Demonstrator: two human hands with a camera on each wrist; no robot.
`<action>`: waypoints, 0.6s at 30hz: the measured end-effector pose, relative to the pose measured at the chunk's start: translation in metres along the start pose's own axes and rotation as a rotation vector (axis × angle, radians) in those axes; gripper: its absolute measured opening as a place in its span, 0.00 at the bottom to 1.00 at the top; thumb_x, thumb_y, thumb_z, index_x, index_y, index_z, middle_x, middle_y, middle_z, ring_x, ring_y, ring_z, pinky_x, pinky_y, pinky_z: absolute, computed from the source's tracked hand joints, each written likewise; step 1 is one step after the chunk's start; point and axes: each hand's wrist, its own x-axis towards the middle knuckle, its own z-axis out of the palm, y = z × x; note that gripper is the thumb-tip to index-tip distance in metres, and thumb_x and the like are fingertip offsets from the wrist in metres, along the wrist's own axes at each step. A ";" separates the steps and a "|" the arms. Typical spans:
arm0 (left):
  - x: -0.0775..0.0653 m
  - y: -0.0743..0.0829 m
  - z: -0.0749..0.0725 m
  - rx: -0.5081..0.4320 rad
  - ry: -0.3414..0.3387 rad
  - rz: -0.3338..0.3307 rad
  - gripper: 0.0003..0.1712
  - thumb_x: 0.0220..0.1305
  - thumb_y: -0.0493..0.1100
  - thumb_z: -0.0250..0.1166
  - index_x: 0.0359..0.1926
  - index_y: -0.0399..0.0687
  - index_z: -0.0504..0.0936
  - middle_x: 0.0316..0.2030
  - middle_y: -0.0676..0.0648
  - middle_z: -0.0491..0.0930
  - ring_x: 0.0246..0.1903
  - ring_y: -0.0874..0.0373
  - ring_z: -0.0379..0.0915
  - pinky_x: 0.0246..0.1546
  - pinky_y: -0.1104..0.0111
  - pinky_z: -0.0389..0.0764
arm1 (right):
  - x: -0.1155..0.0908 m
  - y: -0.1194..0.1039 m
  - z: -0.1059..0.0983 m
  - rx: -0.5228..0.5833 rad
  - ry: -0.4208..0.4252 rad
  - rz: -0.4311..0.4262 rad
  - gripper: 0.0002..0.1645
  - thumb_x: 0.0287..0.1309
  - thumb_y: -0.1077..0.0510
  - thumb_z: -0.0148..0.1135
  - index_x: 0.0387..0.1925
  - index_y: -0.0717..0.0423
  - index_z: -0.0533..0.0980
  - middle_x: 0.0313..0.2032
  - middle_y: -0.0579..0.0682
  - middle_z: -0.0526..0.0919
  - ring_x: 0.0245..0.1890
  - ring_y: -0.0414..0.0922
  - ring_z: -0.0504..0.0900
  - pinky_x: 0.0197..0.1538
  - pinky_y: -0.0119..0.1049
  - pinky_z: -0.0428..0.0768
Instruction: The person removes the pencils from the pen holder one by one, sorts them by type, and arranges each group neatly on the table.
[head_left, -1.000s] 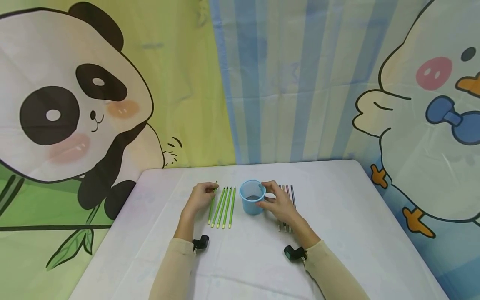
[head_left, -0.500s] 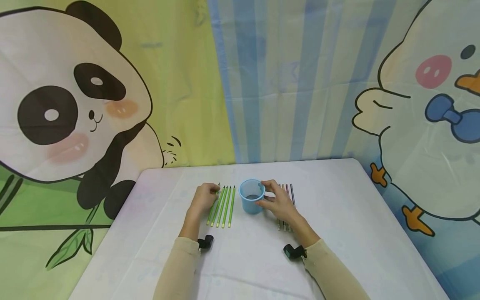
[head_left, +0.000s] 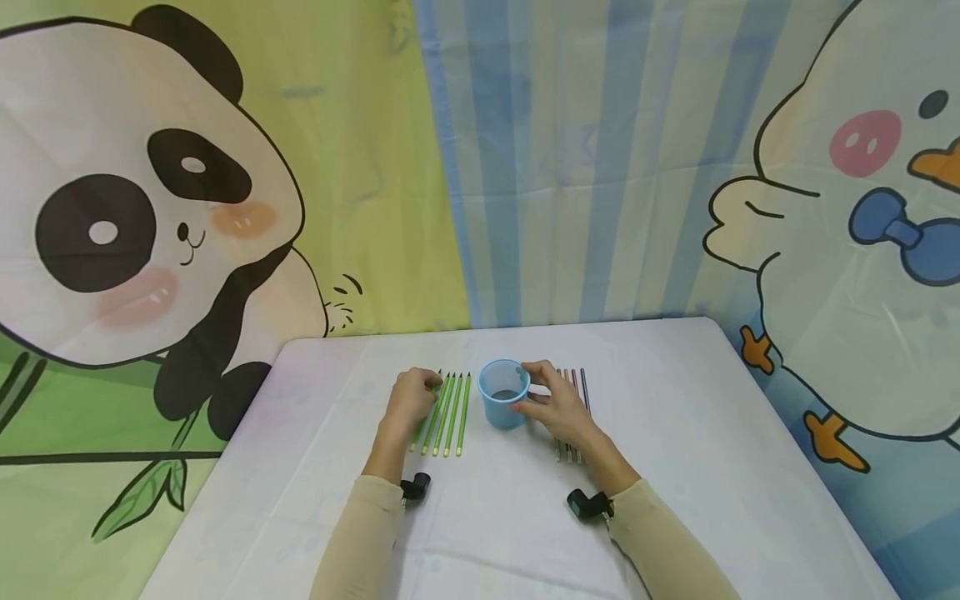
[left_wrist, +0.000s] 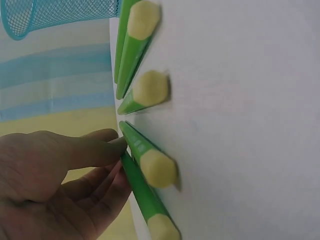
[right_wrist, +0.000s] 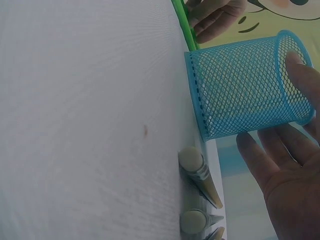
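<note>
My left hand (head_left: 411,400) pinches the leftmost green pencil (left_wrist: 145,197) close to its pointed far end, thumb on one side and fingers on the other. That pencil lies slanted, its pale yellow near end low on the white tabletop. Several more green pencils (head_left: 452,417) lie beside it in a row, points away from me. A light blue mesh pen holder (right_wrist: 240,85) stands upright right of the row. My right hand (head_left: 558,408) grips it near the rim, thumb over the edge and fingers along the side. Its inside looks bare in the head view.
Right of the pen holder, partly under my right hand, lie several darker pencils (head_left: 585,392) with pale round ends. A white cloth covers the table (head_left: 480,517). Behind it hangs a printed curtain (head_left: 570,167) with a panda and a white bird.
My left hand has shifted slightly right and nearer, swinging the leftmost pencil's point toward the row while its near end went a little left. My right hand and the pen holder have stayed put.
</note>
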 end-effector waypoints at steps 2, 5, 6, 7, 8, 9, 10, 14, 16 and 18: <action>0.000 0.001 0.000 0.010 0.004 -0.002 0.18 0.63 0.28 0.68 0.54 0.39 0.88 0.52 0.39 0.88 0.54 0.43 0.83 0.54 0.50 0.85 | 0.003 0.008 0.000 -0.007 0.002 -0.001 0.42 0.58 0.66 0.75 0.70 0.65 0.65 0.70 0.65 0.71 0.72 0.65 0.70 0.70 0.61 0.74; 0.000 0.002 0.001 0.028 0.008 -0.006 0.17 0.64 0.28 0.68 0.54 0.40 0.88 0.51 0.39 0.87 0.53 0.43 0.83 0.54 0.50 0.86 | 0.006 0.018 0.001 -0.015 0.007 -0.006 0.43 0.58 0.65 0.76 0.71 0.63 0.65 0.71 0.64 0.71 0.72 0.64 0.70 0.69 0.60 0.75; 0.000 0.002 0.001 0.034 0.009 -0.008 0.17 0.64 0.29 0.68 0.54 0.40 0.88 0.51 0.39 0.87 0.52 0.43 0.83 0.53 0.50 0.86 | 0.006 0.019 0.001 -0.014 0.009 -0.010 0.43 0.58 0.64 0.77 0.71 0.62 0.65 0.71 0.64 0.71 0.72 0.63 0.70 0.69 0.59 0.76; 0.000 0.002 0.001 0.036 0.011 -0.013 0.16 0.65 0.29 0.68 0.53 0.40 0.88 0.50 0.39 0.87 0.51 0.44 0.83 0.52 0.51 0.86 | 0.006 0.020 0.001 -0.011 0.010 -0.014 0.43 0.58 0.64 0.77 0.71 0.61 0.65 0.71 0.63 0.72 0.72 0.63 0.71 0.69 0.59 0.76; 0.000 0.002 0.001 0.042 0.012 -0.012 0.16 0.65 0.29 0.68 0.53 0.40 0.88 0.50 0.39 0.87 0.50 0.45 0.83 0.51 0.51 0.86 | 0.006 0.021 0.000 -0.010 0.010 -0.018 0.43 0.57 0.63 0.77 0.70 0.60 0.66 0.71 0.62 0.72 0.72 0.62 0.71 0.69 0.58 0.77; 0.000 0.002 0.001 0.046 0.014 -0.013 0.16 0.65 0.29 0.68 0.53 0.40 0.88 0.49 0.39 0.87 0.49 0.45 0.83 0.51 0.52 0.86 | 0.006 0.022 0.000 -0.007 0.010 -0.022 0.43 0.57 0.62 0.78 0.70 0.59 0.66 0.70 0.62 0.73 0.72 0.62 0.72 0.68 0.57 0.77; 0.000 0.002 0.001 0.049 0.015 -0.012 0.15 0.65 0.29 0.69 0.52 0.40 0.88 0.48 0.39 0.87 0.48 0.46 0.82 0.50 0.52 0.86 | 0.006 0.022 0.000 -0.005 0.010 -0.025 0.43 0.57 0.62 0.78 0.70 0.58 0.67 0.70 0.61 0.73 0.71 0.61 0.72 0.68 0.56 0.78; -0.001 0.002 0.001 0.051 0.015 -0.006 0.15 0.65 0.29 0.68 0.52 0.39 0.88 0.48 0.39 0.86 0.48 0.45 0.83 0.50 0.51 0.86 | 0.006 0.022 0.000 -0.014 0.012 -0.035 0.42 0.56 0.59 0.79 0.69 0.55 0.68 0.69 0.59 0.75 0.71 0.60 0.74 0.67 0.54 0.79; -0.002 0.002 0.000 0.052 0.017 -0.002 0.15 0.66 0.30 0.67 0.53 0.39 0.87 0.50 0.38 0.86 0.50 0.43 0.83 0.52 0.50 0.86 | 0.006 0.022 0.000 -0.022 0.015 -0.035 0.42 0.56 0.58 0.79 0.68 0.54 0.68 0.69 0.57 0.75 0.70 0.58 0.74 0.67 0.52 0.80; -0.002 0.001 0.000 0.057 0.030 0.009 0.15 0.68 0.32 0.67 0.54 0.38 0.87 0.53 0.36 0.86 0.54 0.41 0.83 0.53 0.49 0.85 | 0.006 0.022 0.000 -0.031 0.016 -0.036 0.42 0.56 0.57 0.80 0.68 0.53 0.68 0.69 0.56 0.75 0.70 0.58 0.74 0.67 0.51 0.80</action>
